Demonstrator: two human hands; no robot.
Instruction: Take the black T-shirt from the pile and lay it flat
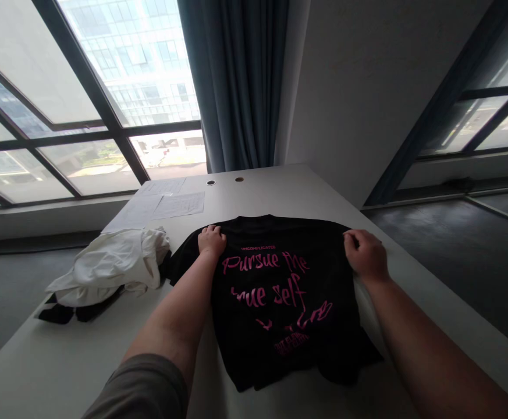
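A black T-shirt [280, 302] with pink lettering lies spread on the white table [288, 192], print side up. My left hand [212, 240] is closed in a pinch on the shirt's left shoulder. At the right shoulder, my right hand [366, 254] grips the fabric with curled fingers. Both hands sit at the far edge of the shirt, near its collar.
A crumpled white garment [109, 267] lies over some dark cloth [68, 313] at the table's left. Paper sheets [162, 206] rest at the far left corner beside two cable holes [225, 181]. Windows, a blue curtain [236, 81] and a wall stand behind.
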